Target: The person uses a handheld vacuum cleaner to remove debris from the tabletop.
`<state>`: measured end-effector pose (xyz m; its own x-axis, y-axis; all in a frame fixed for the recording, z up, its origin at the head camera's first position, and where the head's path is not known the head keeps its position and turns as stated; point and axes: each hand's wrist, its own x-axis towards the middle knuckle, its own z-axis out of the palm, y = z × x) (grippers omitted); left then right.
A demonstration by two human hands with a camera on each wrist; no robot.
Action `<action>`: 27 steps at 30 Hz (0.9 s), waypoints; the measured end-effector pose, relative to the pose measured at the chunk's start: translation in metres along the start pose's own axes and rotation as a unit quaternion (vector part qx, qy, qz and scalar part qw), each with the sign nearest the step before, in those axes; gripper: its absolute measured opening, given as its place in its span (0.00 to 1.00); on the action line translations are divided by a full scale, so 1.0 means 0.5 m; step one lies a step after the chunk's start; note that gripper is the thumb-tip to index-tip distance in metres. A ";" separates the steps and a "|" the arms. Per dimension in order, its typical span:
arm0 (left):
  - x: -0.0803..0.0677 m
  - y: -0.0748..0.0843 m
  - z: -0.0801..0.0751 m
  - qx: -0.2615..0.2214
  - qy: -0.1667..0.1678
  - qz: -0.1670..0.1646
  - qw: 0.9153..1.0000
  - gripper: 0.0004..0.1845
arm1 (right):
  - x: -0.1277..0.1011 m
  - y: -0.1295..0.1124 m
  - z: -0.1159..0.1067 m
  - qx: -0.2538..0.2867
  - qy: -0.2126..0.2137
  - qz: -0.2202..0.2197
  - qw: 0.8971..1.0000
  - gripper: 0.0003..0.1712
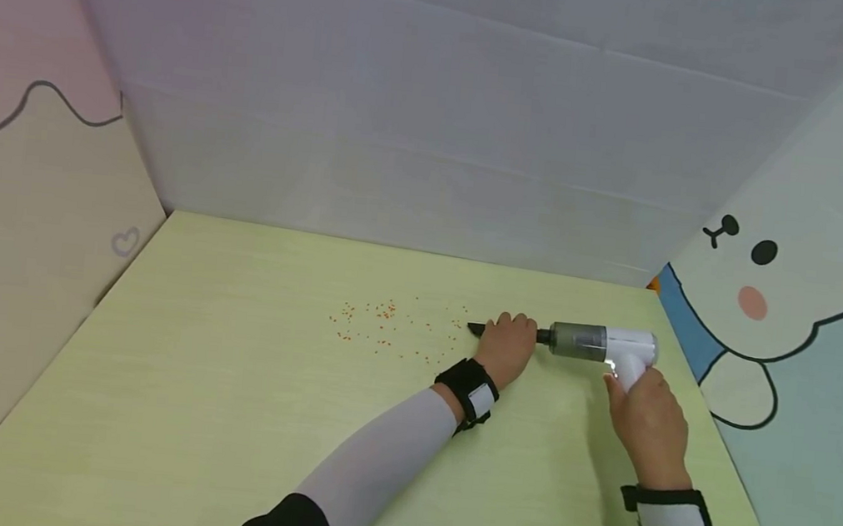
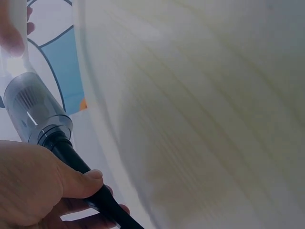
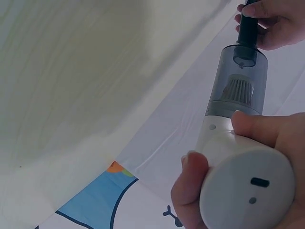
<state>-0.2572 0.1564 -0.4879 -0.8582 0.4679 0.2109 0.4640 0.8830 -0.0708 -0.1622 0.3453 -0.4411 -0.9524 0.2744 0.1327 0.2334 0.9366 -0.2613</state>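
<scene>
A white handheld vacuum cleaner (image 1: 628,348) with a clear grey dust cup (image 3: 238,81) lies level over the right part of the table. My right hand (image 1: 651,425) grips its handle, the thumb up near the body. Around the black nozzle (image 2: 71,155) at its front, my left hand (image 1: 507,350) has its fingers and thumb curled. The nozzle's slanted tip (image 1: 475,329) points left, close to scattered small orange bits (image 1: 387,310) on the table. In the right wrist view the dust cup shows a ribbed filter inside.
The pale yellow table (image 1: 192,393) runs back to a whitish sheet wall (image 1: 418,129). A beige and pink panel (image 1: 24,245) stands along the left edge. On the right is a panel with a cartoon animal face (image 1: 804,271).
</scene>
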 end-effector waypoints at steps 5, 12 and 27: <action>-0.010 -0.001 -0.006 -0.002 0.007 -0.008 1.000 0.13 | -0.004 -0.005 0.001 -0.001 -0.005 0.002 1.000 0.31; -0.026 -0.004 -0.018 0.008 0.001 -0.010 1.000 0.12 | -0.009 -0.012 -0.001 0.001 -0.013 0.006 1.000 0.32; -0.040 -0.007 -0.022 0.000 -0.001 -0.009 1.000 0.12 | -0.022 -0.014 -0.004 0.003 -0.015 -0.002 1.000 0.31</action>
<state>-0.2391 0.1434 -0.4809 -0.8664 0.4528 0.2106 0.4491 0.8909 -0.0679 -0.1530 0.3360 -0.4386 -0.9587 0.2640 0.1059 0.2285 0.9365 -0.2660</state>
